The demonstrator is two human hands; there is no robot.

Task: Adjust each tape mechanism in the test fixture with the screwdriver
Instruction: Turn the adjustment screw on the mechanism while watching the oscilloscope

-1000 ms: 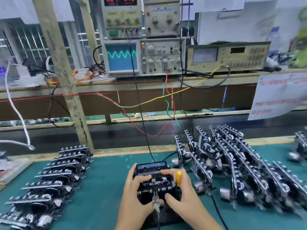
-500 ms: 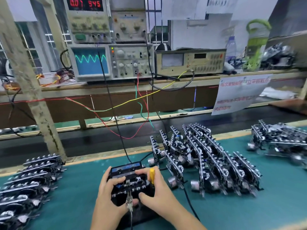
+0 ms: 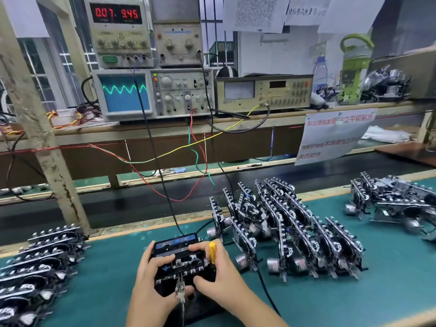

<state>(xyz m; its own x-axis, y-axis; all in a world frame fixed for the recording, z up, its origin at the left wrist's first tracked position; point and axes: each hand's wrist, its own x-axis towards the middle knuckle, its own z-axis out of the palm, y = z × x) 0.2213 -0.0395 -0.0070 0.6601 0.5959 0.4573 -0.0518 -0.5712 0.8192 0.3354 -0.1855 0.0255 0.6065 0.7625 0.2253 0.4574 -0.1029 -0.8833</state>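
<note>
A black tape mechanism (image 3: 182, 263) sits in the test fixture (image 3: 175, 241) at the front of the green bench mat. My left hand (image 3: 147, 273) grips its left side, fingers curled over the top and thumb by the metal clip (image 3: 180, 287) at its front edge. My right hand (image 3: 220, 276) grips the right side and holds the yellow-handled screwdriver (image 3: 212, 252) upright against the mechanism. The screwdriver's tip is hidden.
Rows of tape mechanisms stand to the right (image 3: 283, 230), far right (image 3: 396, 206) and left (image 3: 40, 260). Behind, a shelf carries an oscilloscope (image 3: 125, 94) showing a green wave, a power supply (image 3: 118, 31) and a meter (image 3: 264, 92). Coloured wires (image 3: 195, 161) hang down to the fixture.
The view has swung right and tilted up, so the bench shifted left in frame. Both hands keep the same hold on the mechanism and screwdriver.
</note>
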